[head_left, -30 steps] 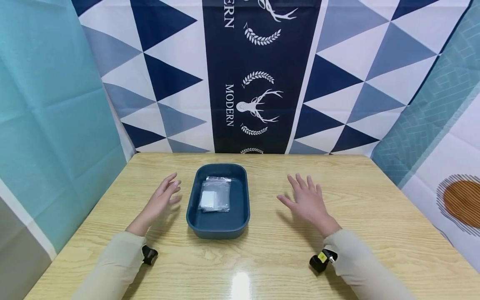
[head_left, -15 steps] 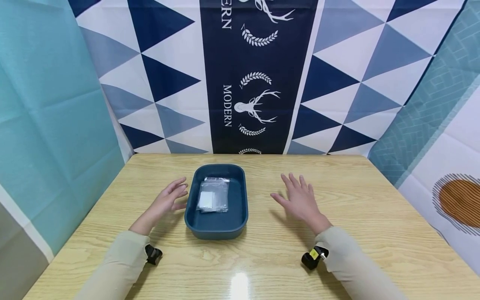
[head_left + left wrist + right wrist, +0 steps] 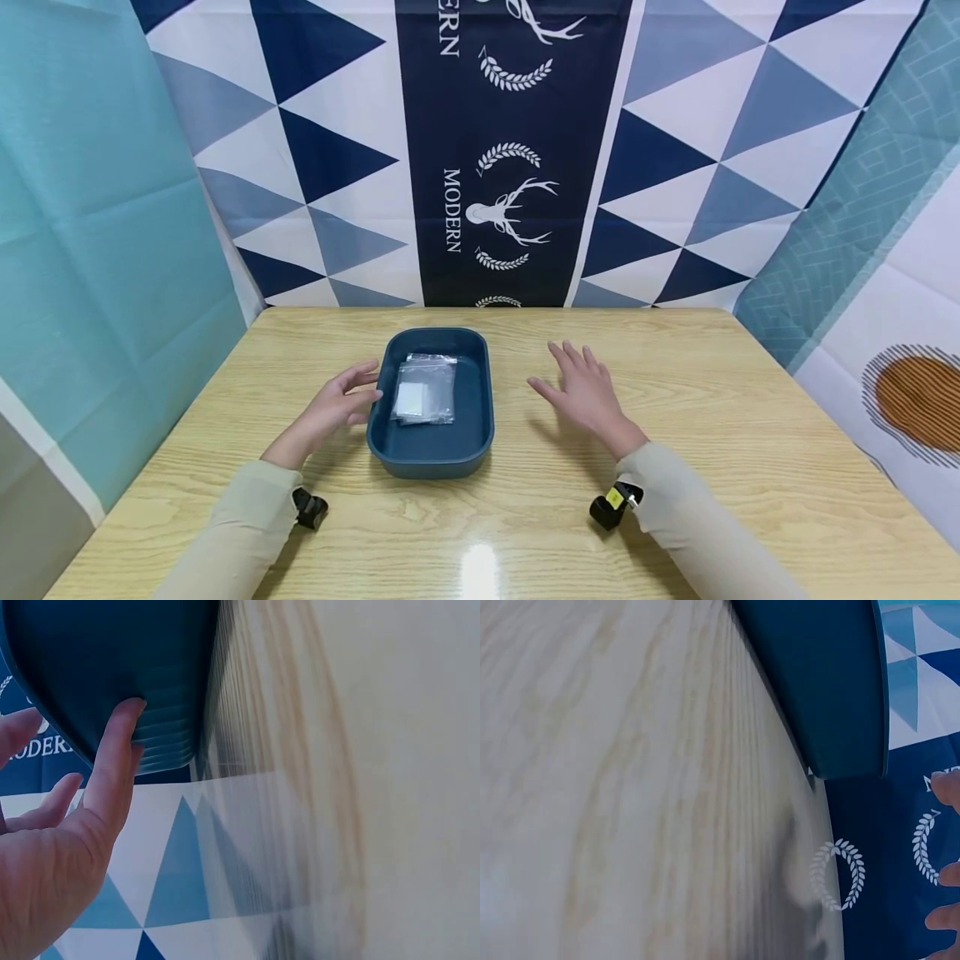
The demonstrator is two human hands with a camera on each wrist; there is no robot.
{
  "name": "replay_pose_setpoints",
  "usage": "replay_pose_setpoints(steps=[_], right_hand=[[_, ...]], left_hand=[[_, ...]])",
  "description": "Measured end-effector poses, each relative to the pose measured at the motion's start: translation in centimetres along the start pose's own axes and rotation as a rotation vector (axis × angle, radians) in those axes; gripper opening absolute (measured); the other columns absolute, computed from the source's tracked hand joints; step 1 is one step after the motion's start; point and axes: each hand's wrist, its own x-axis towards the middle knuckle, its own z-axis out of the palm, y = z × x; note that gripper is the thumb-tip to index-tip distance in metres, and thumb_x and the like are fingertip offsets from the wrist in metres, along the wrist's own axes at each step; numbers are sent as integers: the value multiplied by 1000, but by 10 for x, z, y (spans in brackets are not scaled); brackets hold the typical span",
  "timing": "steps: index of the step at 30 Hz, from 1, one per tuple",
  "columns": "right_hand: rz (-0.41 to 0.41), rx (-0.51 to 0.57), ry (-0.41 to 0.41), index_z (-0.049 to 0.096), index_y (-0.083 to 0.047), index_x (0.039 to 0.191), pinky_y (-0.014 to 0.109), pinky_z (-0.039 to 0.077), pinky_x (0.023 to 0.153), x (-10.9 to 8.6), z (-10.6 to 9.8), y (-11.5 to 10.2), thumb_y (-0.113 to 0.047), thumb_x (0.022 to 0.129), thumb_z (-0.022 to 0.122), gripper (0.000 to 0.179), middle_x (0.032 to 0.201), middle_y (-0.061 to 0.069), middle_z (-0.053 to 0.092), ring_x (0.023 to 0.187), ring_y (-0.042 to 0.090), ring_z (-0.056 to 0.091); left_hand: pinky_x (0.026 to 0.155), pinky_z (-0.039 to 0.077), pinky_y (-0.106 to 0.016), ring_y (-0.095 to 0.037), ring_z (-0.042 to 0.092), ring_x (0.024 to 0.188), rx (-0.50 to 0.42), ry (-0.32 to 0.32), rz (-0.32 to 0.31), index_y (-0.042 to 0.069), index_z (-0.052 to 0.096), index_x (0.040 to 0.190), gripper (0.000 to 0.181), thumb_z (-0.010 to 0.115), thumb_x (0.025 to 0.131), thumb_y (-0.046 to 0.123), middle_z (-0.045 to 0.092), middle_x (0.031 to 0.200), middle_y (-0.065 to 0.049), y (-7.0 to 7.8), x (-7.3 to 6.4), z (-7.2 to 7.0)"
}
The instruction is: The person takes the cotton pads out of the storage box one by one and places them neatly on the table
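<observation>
A dark blue rectangular bin (image 3: 472, 421) with rounded corners stands on the wooden table. Several clear zip bags (image 3: 440, 387) lie in a stack inside it, with a small white patch on the top one. My left hand (image 3: 333, 411) is at the bin's left side, its fingers extended; in the left wrist view a finger (image 3: 120, 735) appears to touch the outer wall. To the right of the bin, my right hand (image 3: 585, 396) hovers apart from it with fingers spread and holds nothing. Only its fingertips show at the edge of the right wrist view.
The wooden table (image 3: 712, 400) reaches to a patterned cloth backdrop (image 3: 517, 117) behind the bin. A teal cloth (image 3: 112, 208) hangs on the left. Small black wrist cameras (image 3: 309, 508) sit under both sleeves.
My left hand has moved right, from apart from the bin up to its left side. My right hand has drifted left towards the bin. The bin and bags stay in place.
</observation>
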Motion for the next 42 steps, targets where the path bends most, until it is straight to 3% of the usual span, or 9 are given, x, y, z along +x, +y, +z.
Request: replay_pose_setpoints(steps=[10, 42], right_hand=[[-11, 42, -7, 30, -7, 146, 63, 12, 104, 9, -2, -11, -60, 88, 46, 80, 149, 21, 23, 135, 45, 12], [-57, 204, -6, 33, -9, 144, 51, 21, 108, 36, 0, -54, -51, 88, 55, 74, 148, 15, 29, 135, 33, 23]], left_hand=[[83, 51, -40, -37, 47, 119, 8, 9, -38, 4, 34, 142, 56, 54, 90, 5, 36, 140, -22, -2, 4, 1], [83, 51, -40, -36, 48, 117, 8, 29, -55, 4, 34, 142, 58, 55, 88, 5, 36, 140, -22, -4, 5, 1]])
